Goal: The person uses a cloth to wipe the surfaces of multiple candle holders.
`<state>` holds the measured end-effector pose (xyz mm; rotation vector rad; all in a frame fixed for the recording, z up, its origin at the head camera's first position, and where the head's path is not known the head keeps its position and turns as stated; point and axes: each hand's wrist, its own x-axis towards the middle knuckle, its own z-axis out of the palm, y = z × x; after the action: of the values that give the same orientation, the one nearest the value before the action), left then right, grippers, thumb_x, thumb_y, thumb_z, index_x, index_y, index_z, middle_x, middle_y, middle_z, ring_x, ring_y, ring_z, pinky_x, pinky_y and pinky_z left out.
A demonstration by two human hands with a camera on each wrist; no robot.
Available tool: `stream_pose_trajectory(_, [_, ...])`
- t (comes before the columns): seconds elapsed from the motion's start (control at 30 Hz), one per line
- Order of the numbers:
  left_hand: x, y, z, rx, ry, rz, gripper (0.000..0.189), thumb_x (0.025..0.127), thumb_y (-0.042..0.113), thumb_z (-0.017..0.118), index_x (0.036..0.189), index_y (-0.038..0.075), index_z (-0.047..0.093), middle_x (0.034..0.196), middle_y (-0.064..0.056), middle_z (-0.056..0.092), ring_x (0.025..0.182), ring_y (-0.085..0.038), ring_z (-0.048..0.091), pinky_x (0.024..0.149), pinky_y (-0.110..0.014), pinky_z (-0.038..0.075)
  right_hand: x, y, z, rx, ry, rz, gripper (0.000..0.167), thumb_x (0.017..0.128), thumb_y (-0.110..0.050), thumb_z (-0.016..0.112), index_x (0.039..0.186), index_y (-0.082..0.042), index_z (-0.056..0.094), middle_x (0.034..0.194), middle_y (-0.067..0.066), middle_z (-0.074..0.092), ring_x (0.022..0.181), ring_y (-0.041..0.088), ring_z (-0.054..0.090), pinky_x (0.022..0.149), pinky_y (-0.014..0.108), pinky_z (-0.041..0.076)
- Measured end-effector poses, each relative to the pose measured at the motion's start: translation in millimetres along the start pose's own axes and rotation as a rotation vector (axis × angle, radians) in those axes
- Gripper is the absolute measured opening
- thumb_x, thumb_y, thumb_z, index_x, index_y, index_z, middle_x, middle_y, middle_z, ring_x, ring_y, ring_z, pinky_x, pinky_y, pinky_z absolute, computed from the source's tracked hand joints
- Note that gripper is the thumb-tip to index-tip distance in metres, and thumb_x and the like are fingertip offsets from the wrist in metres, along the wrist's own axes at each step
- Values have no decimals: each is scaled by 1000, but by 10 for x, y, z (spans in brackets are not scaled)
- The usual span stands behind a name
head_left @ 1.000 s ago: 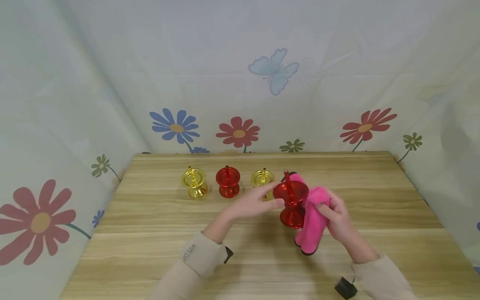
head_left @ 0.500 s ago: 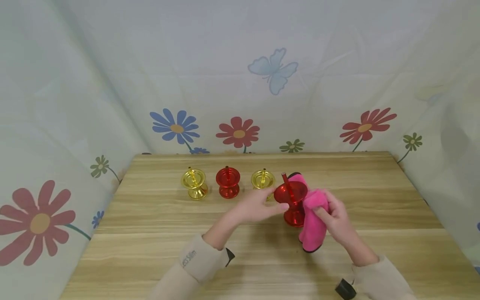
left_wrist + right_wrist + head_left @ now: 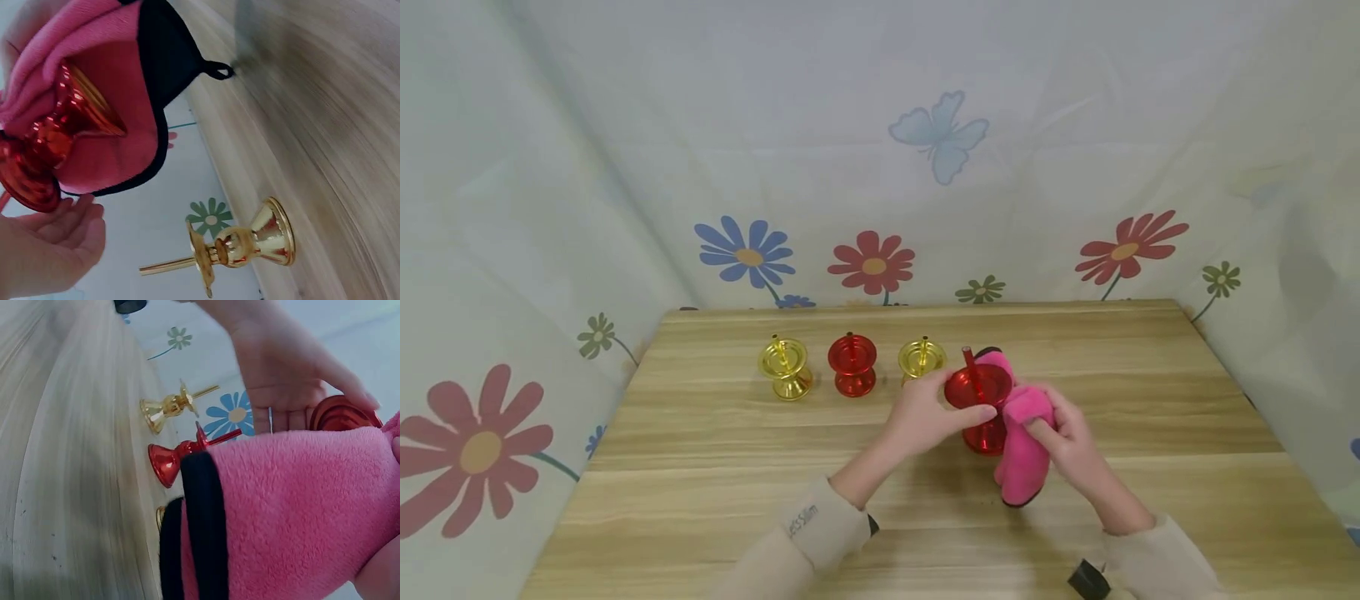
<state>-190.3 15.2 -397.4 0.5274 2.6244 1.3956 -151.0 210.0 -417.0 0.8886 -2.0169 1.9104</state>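
My left hand [image 3: 925, 421] grips a shiny red candle holder [image 3: 983, 437] at its dish, thumb on the near side and fingers around the far side. The holder is upright, with a thin tube rising from the dish. My right hand [image 3: 1067, 437] pinches a bunched pink cloth [image 3: 1028, 467] with black edging against the holder's right side. In the left wrist view, the cloth [image 3: 134, 150] wraps behind the holder's waist and base [image 3: 87, 115], both raised off the table. In the right wrist view, the cloth [image 3: 300, 506] hides most of the holder, leaving its dish [image 3: 334, 412] visible.
Behind my hands, a gold holder [image 3: 792, 385], a smaller red holder [image 3: 855, 383] and another gold holder [image 3: 917, 354] stand in a row on the wooden table [image 3: 700, 500]. My left hand partly covers the right one. A flower-printed curtain [image 3: 820, 167] encloses the table.
My left hand has shifted slightly right, its thumb reaching farther across the red holder's front. The cloth in my right hand has moved a little left and lower against the holder.
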Motion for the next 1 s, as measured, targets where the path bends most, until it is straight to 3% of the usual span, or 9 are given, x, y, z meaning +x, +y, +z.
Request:
stream_pose_trajectory(0.13, [48, -57, -1, -11, -23, 66, 61, 69, 55, 64, 118, 21, 54, 105, 8, 62, 95, -6, 56, 77, -25, 47, 22, -2, -60, 150, -41, 34, 36, 87, 14, 33, 110, -8, 52, 106, -5, 56, 94, 4, 55, 75, 16, 48])
stream_pose_trajectory(0.3, [102, -105, -28, -44, -90, 147, 58, 71, 48, 67, 120, 20, 53, 126, 5, 51, 116, -11, 45, 90, -34, 43, 39, 9, -125, 259, -75, 108, 36, 90, 9, 29, 105, -12, 54, 105, -5, 54, 93, 4, 53, 74, 17, 48])
stream_pose_trajectory(0.47, [159, -130, -80, -74, -194, 209, 50, 72, 42, 67, 117, 23, 55, 132, 9, 44, 121, -12, 39, 94, -39, 40, 29, 60, -208, 383, -126, 185, 40, 91, 8, 26, 106, -15, 55, 107, -7, 53, 93, 3, 52, 75, 17, 47])
stream_pose_trajectory(0.63, [198, -123, -109, -85, -291, 232, 49, 73, 39, 68, 117, 23, 55, 131, 10, 45, 121, -9, 40, 93, -32, 41, 10, 94, -317, 545, -201, 258, 46, 89, 10, 20, 109, -13, 55, 105, -7, 56, 90, 3, 55, 74, 17, 47])
stream_pose_trajectory(0.83, [248, -130, -78, -38, -304, 241, 57, 72, 42, 67, 123, 21, 51, 131, 7, 46, 122, -9, 40, 95, -33, 40, -1, 119, -479, 611, -224, 292, 44, 90, 8, 20, 111, -9, 54, 105, -3, 60, 92, 6, 58, 75, 19, 49])
stream_pose_trajectory(1.0, [332, -169, -5, -50, -274, 204, 62, 72, 44, 66, 127, 22, 47, 131, 7, 46, 122, -9, 40, 97, -36, 39, -29, 139, -642, 590, -116, 311, 37, 93, 3, 26, 106, -10, 57, 102, -5, 59, 89, 4, 57, 73, 17, 49])
